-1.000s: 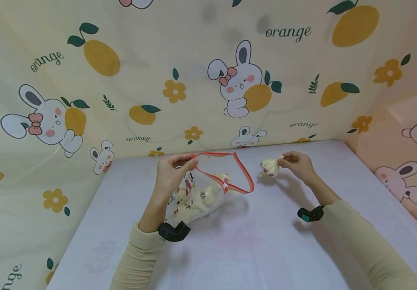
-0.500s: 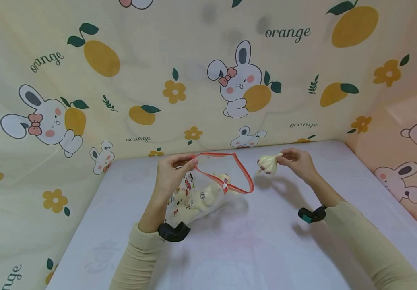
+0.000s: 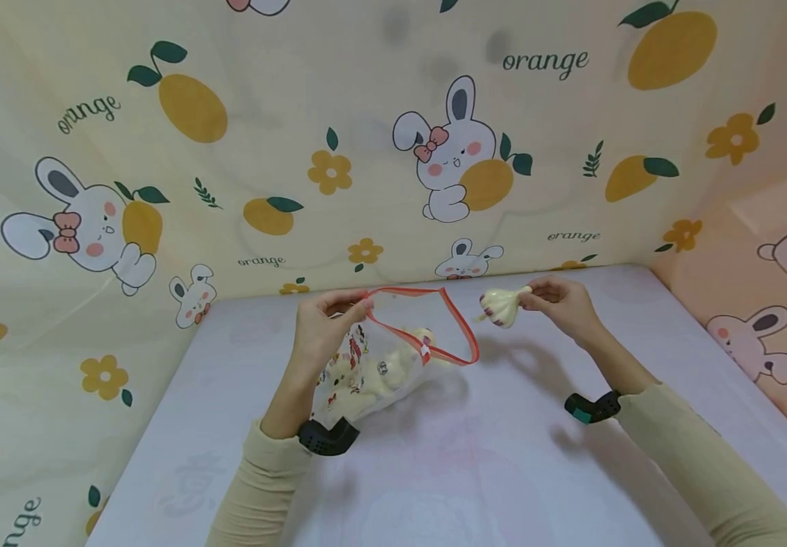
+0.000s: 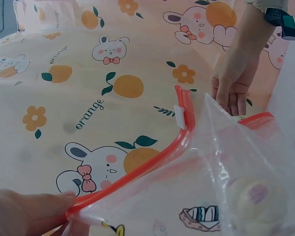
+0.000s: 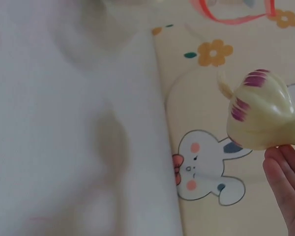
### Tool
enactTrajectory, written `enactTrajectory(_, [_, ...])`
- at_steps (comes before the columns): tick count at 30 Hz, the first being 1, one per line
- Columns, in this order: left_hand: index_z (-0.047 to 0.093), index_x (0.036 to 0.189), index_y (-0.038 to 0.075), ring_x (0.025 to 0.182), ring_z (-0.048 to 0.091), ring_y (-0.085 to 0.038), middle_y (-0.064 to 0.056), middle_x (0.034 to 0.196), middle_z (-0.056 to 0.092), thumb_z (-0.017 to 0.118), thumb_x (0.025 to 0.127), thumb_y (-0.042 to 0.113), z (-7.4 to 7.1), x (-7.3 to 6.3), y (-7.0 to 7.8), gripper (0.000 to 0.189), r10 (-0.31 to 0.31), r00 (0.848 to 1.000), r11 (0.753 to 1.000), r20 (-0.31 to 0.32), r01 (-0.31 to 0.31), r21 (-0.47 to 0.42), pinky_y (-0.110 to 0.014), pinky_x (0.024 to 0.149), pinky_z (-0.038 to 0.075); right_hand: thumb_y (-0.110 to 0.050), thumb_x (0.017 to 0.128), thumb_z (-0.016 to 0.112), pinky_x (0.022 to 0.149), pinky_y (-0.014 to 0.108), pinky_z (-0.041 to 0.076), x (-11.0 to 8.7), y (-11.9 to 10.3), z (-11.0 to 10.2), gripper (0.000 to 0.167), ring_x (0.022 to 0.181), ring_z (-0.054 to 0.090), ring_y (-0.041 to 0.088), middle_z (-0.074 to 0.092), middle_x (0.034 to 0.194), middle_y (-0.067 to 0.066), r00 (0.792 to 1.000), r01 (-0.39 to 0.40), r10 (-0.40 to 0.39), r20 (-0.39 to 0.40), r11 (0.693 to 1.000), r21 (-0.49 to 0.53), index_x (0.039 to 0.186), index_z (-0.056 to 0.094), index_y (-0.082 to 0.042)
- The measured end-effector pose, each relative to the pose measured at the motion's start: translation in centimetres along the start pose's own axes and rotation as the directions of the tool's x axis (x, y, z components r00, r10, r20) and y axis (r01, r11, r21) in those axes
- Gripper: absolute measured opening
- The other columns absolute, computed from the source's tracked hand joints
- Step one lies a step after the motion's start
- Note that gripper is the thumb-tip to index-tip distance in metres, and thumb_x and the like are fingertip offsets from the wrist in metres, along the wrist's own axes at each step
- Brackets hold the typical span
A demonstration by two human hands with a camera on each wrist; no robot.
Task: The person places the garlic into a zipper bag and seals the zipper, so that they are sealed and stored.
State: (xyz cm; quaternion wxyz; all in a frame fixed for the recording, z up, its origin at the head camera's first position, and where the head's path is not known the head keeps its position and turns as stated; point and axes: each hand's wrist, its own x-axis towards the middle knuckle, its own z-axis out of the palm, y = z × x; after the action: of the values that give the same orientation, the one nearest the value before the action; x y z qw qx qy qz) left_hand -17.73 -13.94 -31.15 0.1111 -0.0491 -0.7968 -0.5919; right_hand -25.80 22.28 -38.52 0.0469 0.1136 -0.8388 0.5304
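Head view, right hand (image 3: pixel 567 305) pinching garlic bulb (image 3: pixel 502 308) by stem (image 3: pixel 523 292), roots (image 3: pixel 482 317) leftward, axis perhaps tilted, left hand (image 3: pixel 321 325) gripping bag (image 3: pixel 461 322)

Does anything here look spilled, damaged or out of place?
Nothing stands out. The left hand holds an open zip bag, the right hand pinches a garlic bulb by its stem; no spill or damage shows.

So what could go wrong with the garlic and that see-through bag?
The right hand holds the garlic bulb just by its stem, above the table, so the bulb might slip and fall. The left hand grips the bag at only one side of its red rim, so the opening could sag or fold in and get in the way.
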Motion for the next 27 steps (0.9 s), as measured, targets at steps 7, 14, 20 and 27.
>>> enactTrajectory(7, [0.072,0.106,-0.002,0.067,0.064,0.004,-0.024,0.094,0.074,0.072,0.086,0.01,0.1,0.0,0.0,0.023,0.017,1.0,1.0,0.004,-0.017,-0.014,-0.015,0.07,0.053,-0.014,0.091,0.066,0.072,0.009,0.054,-0.4,-1.2,0.1,0.035,0.073,0.066,-0.01,0.063,0.077,-0.031,1.0,0.012,-0.013,0.014,0.997,0.078,0.109,0.057,0.014])
enactTrajectory(14, [0.072,0.106,-0.001,0.067,0.064,0.005,-0.024,0.095,0.074,0.072,0.086,0.01,0.2,-0.1,0.0,0.023,0.01,1.0,1.0,0.005,-0.01,-0.013,-0.014,0.07,0.053,-0.014,0.091,0.066,0.072,0.009,0.053,-0.8,-2.0,-0.1,0.035,0.074,0.065,-0.011,0.063,0.079,-0.031,1.0,0.024,-0.025,0.016,0.996,0.081,0.11,0.057,0.013])
enactTrajectory(20, [0.072,0.106,-0.001,0.068,0.064,0.004,-0.022,0.094,0.075,0.072,0.086,0.012,0.1,0.1,-0.1,0.024,0.002,1.0,1.0,0.008,-0.001,-0.014,-0.014,0.07,0.053,-0.012,0.09,0.067,0.072,0.01,0.054,-1.2,-2.9,-0.2,0.034,0.075,0.066,-0.01,0.065,0.081,-0.029,0.999,0.037,-0.04,0.016,0.991,0.127,0.11,0.055,0.014])
enactTrajectory(27, [0.072,0.106,-0.001,0.068,0.065,0.003,-0.019,0.093,0.075,0.072,0.086,0.012,0.1,0.1,-0.3,0.025,-0.009,1.0,1.0,0.006,0.009,-0.016,-0.014,0.071,0.053,-0.013,0.089,0.068,0.073,0.01,0.054,-1.5,-4.0,0.0,0.022,0.075,0.067,-0.008,0.067,0.082,-0.027,0.999,0.042,-0.046,0.025,0.99,0.136,0.103,0.06,0.001])
